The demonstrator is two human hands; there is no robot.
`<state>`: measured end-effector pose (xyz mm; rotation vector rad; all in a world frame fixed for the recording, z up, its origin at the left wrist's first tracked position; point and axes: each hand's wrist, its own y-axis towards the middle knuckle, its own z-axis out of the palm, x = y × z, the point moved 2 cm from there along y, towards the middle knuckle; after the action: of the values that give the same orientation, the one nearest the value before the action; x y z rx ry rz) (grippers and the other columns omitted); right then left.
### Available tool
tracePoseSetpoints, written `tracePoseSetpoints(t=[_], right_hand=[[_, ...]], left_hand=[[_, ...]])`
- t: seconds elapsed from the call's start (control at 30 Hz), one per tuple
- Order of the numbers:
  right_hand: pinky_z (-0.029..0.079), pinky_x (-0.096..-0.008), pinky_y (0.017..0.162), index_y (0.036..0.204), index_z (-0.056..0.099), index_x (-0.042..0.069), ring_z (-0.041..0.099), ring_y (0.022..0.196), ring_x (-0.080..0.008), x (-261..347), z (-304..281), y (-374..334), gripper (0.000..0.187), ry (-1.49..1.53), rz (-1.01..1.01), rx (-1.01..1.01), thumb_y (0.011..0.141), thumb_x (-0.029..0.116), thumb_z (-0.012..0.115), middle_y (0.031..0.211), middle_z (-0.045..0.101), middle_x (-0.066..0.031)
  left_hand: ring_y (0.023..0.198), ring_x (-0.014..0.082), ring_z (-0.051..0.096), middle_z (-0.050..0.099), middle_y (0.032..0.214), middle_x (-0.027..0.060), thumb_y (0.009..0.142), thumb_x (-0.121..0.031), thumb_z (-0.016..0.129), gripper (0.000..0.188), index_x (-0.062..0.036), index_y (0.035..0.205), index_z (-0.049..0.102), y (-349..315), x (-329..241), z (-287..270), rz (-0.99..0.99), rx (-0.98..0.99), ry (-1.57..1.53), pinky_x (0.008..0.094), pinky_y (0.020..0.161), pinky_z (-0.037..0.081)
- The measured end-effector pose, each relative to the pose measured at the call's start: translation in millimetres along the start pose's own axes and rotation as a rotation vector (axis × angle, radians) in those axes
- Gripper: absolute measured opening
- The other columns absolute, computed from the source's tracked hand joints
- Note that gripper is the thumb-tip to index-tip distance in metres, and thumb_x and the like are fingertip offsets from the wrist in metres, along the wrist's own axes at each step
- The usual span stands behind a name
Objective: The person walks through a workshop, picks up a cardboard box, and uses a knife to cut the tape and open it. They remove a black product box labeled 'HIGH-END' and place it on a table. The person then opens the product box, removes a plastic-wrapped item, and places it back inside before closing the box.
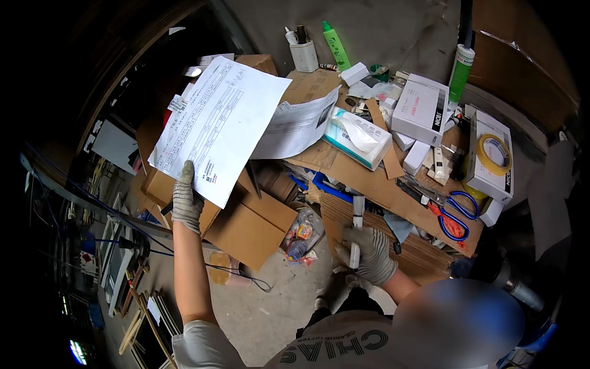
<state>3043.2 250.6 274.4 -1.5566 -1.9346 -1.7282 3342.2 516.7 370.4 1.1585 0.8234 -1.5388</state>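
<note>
A striped work glove covers my left hand (186, 200), which is closed on the lower edge of a white printed sheet of paper (230, 123). The sheet is held up and tilted, with a table grid and small handwriting on it. My right hand (373, 255), gloved the same way, is lower and in front of the bench edge. Its fingers are wrapped round a slim, grey-white, stick-like object (357, 212) standing upright; its exact kind is unclear. A second printed sheet (295, 129) lies on the bench behind the first, partly covered by it.
The cluttered bench (319, 161) carries a tissue pack (356, 144), white boxes (421, 109), yellow tape (493, 155), blue-handled scissors (458, 215) and a green-labelled tube (461, 74). Below stand an open cardboard carton (252, 230) and a plastic bag (302, 237). A dark cable (160, 249) crosses at left.
</note>
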Motion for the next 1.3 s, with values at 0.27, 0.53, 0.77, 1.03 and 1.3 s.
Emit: tracePoseSetpoints(t=[0.27,0.53,0.77,1.03,1.3], right_hand=[[0.053,-0.0419,0.061,0.118,0.049,0.011,0.065,0.074,-0.0325,-95,65,150,0.029,-0.683,-0.084,0.183,0.091,0.019,0.053,0.095,0.061,-0.0191],[0.051,-0.0410,0.071,0.094,0.058,0.007,0.062,0.080,-0.0306,-78,54,221,0.018,-0.626,-0.186,0.440,0.090,0.023,0.054,0.083,0.062,-0.0141],[0.047,-0.0298,0.060,0.104,0.058,0.010,0.059,0.070,-0.0179,-135,-24,299,0.018,-0.384,0.121,0.387,0.086,0.011,0.057,0.081,0.061,-0.0087],[0.048,-0.0353,0.068,0.110,0.059,0.013,0.058,0.077,-0.0262,-197,-28,298,0.032,-0.834,0.006,0.612,0.079,0.018,0.064,0.100,0.058,-0.0103],[0.034,-0.0462,0.102,0.121,0.055,0.018,0.054,0.112,-0.0367,-104,-50,272,0.045,-0.905,0.183,0.215,0.080,0.034,0.065,0.118,0.059,-0.0161]], left_hand=[[0.072,0.0209,0.060,0.064,0.084,0.0061,0.086,-0.030,0.068,0.026,-0.0071,0.096,0.061,25,22,24,-0.092,-0.180,-0.347,0.0357,0.068,0.056],[0.107,0.0237,0.061,0.060,0.122,0.0114,0.087,-0.031,0.066,0.056,-0.0027,0.131,0.046,-29,25,-11,-0.056,-0.012,-0.191,0.0386,0.095,0.052],[0.092,0.0187,0.065,0.064,0.112,0.0087,0.085,-0.032,0.069,0.055,-0.0028,0.127,0.049,-69,19,-2,-0.135,-0.164,-0.248,0.0311,0.076,0.056],[0.084,0.0167,0.065,0.066,0.103,0.0064,0.084,-0.037,0.070,0.052,-0.0047,0.122,0.054,-66,54,2,-0.250,-0.065,-0.274,0.0323,0.067,0.057],[0.116,0.0289,0.057,0.056,0.128,0.0164,0.089,-0.025,0.063,0.056,-0.0031,0.135,0.040,-14,28,37,-0.265,0.070,-0.526,0.0452,0.097,0.051]])
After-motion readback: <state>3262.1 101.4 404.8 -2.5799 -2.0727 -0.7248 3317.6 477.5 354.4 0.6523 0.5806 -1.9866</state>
